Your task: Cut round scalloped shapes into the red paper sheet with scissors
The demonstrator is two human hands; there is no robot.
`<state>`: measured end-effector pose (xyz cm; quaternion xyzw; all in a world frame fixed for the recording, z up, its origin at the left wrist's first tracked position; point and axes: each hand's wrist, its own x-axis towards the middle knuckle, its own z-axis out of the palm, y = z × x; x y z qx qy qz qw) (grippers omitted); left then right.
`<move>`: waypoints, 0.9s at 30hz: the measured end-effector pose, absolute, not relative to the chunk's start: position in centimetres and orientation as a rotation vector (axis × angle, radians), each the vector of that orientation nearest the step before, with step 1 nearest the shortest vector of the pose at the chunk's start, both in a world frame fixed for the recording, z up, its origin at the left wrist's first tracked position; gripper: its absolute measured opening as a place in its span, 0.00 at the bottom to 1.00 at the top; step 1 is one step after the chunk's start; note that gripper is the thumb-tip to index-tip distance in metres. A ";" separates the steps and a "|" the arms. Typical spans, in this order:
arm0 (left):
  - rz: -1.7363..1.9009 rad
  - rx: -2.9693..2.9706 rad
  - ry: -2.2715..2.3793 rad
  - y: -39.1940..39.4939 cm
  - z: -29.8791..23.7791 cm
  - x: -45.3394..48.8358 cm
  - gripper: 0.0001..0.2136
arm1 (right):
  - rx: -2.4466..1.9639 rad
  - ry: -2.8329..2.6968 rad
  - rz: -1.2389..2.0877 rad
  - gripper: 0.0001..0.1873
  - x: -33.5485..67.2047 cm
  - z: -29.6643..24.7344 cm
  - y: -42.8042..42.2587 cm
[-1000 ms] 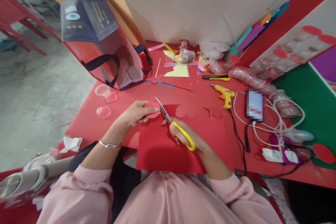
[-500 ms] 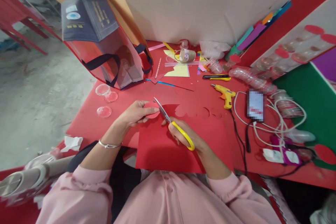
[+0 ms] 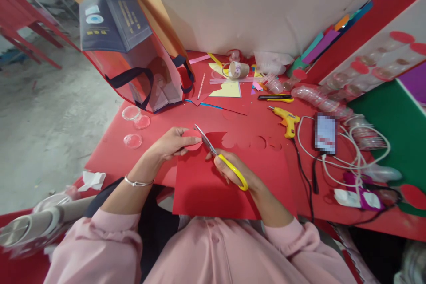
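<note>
the bag [image 3: 126,40] stands at left, contents unclear. the left hand [image 3: 171,143] pinches the disc [image 3: 192,133] beside the scissors [image 3: 212,148], gripped by the right hand [image 3: 244,171] above the sheet [image 3: 213,188]; the glue gun [image 3: 286,119] lies right.

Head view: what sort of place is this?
Likely a craft worktable, though whether home or workshop I can't tell: yellow-handled scissors, a red sheet with rounded cut-outs along its far edge, and a yellow glue gun show it.
</note>
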<state>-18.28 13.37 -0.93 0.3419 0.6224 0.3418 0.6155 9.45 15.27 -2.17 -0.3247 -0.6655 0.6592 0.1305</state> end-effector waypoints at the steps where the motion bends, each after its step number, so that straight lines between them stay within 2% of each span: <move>1: 0.782 0.790 1.431 13.4 -1.1 -18.4 0.18 | -0.943 -1.934 1.913 0.43 9.4 -2.1 15.3; 12: 0.764 0.809 1.417 13.3 -1.3 -18.6 0.17 | -0.955 -1.943 1.908 0.44 9.5 -1.8 15.3; 18: 0.740 0.828 1.411 13.4 -1.6 -19.0 0.18 | -0.941 -1.943 1.918 0.41 9.7 -1.6 15.5; 27: 0.686 0.841 1.417 13.5 -1.0 -19.1 0.18 | -0.921 -1.960 1.914 0.41 9.8 -1.9 15.6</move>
